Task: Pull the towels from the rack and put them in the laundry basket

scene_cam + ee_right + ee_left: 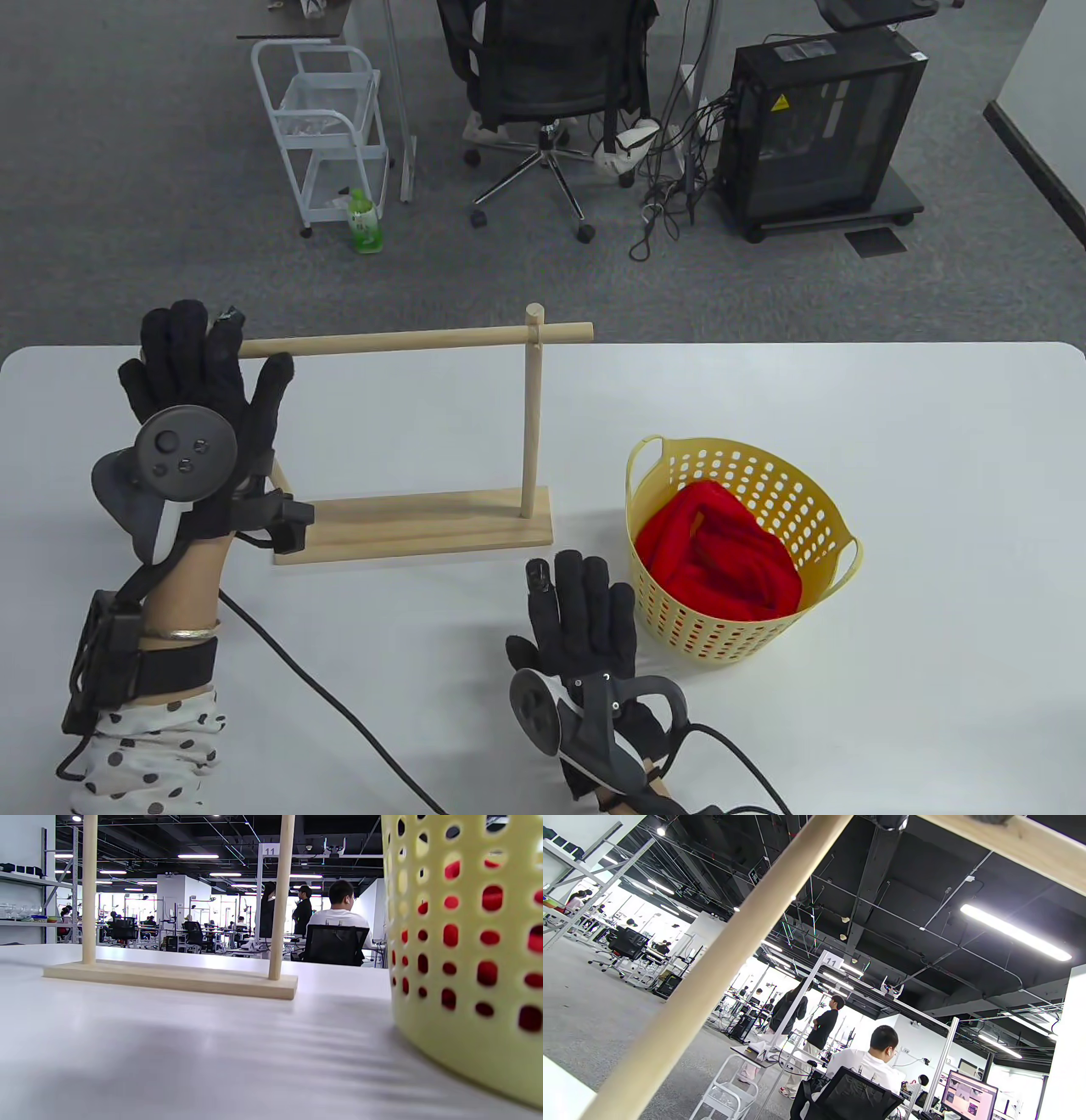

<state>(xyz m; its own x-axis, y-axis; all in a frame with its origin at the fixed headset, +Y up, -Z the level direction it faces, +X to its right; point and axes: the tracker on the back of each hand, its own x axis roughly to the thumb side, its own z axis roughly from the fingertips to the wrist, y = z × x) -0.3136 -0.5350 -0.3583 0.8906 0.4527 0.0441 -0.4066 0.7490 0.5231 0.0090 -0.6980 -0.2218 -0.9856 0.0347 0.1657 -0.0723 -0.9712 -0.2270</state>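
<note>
A wooden towel rack (533, 407) stands mid-table with a bare top bar (407, 342); no towel hangs on it. Its post (712, 971) crosses the left wrist view. A yellow perforated basket (827, 518) to its right holds a crumpled red towel (717, 560). My left hand (199, 382) is raised at the bar's left end, fingers straight and spread, holding nothing. Flat on the table lies my right hand (585, 607), between the rack base (169, 978) and the basket wall (466, 955), fingers straight.
Black cables (339, 705) trail over the near table. Beyond the far edge stand an office chair (551, 93), a white cart (327, 127), a green bottle (365, 222) and a black computer case (819, 127). People sit and stand in the background (335, 916).
</note>
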